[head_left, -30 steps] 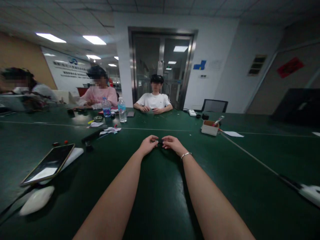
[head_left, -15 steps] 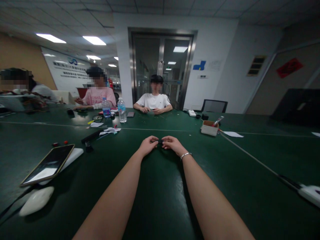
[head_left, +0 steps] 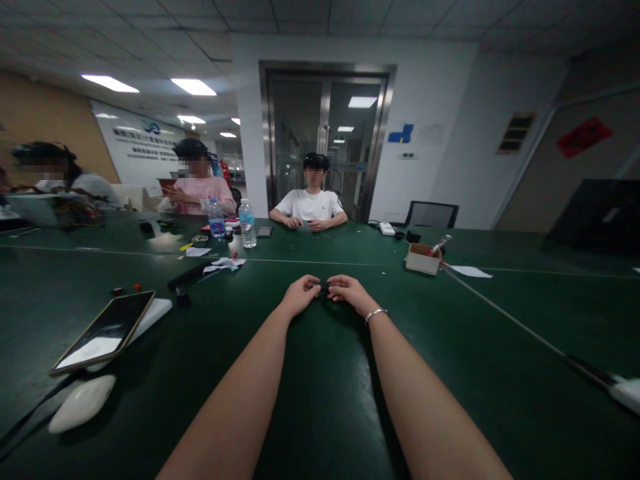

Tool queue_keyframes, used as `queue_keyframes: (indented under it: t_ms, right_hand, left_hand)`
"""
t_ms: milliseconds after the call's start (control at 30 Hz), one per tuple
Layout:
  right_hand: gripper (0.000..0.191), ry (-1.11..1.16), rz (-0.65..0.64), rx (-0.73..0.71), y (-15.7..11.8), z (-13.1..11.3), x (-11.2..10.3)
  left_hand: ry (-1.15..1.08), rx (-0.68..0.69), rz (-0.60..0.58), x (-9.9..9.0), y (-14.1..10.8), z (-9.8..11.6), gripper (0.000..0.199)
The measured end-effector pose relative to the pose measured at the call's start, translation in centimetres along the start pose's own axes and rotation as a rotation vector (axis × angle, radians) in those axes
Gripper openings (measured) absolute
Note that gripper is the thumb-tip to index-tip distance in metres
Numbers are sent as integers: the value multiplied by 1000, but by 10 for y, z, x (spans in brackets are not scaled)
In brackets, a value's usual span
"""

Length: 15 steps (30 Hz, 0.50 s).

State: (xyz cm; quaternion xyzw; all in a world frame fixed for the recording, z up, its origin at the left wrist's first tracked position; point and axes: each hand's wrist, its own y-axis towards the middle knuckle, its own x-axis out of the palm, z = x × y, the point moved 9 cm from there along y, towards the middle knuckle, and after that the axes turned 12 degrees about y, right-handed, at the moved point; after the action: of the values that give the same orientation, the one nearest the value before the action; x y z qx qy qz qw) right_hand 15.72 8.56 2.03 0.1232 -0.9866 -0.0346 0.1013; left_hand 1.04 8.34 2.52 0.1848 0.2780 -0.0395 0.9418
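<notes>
Both my arms reach forward over the dark green table (head_left: 330, 400). My left hand (head_left: 301, 295) and my right hand (head_left: 349, 293) come close together, fingers bent inward. Between their fingertips is a small black object (head_left: 324, 291), pinched from either side. It is mostly covered by the fingers and too small and dark for its kind to show. A silver bracelet (head_left: 376, 315) circles my right wrist.
At left lie a phone (head_left: 107, 330) and a white computer mouse (head_left: 83, 403). Ahead stand water bottles (head_left: 247, 225) and a small open box (head_left: 423, 260). A cable (head_left: 505, 313) crosses the right side. A person in white (head_left: 313, 207) sits opposite; others sit at left.
The whole view has shifted slightly, so things appear a little lower and to the right. My hands keep their pinch on the small black object. The person in pink has raised their hands.
</notes>
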Motion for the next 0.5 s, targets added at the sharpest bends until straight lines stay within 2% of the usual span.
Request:
queue_keyframes:
  t_ms: [133,367,500]
  right_hand:
    - [21,3,-2,-1,-1,-1,0]
    - [21,-3,0,-10,-1,-1,0]
    - [21,8,-9,-18,0,-1,-1]
  left_hand:
    - [-5,29,15,-3,-1,3,31]
    - [-90,-61,-39,4,-1,1,19]
    - [-126,-19,-27,1,-1,5,25]
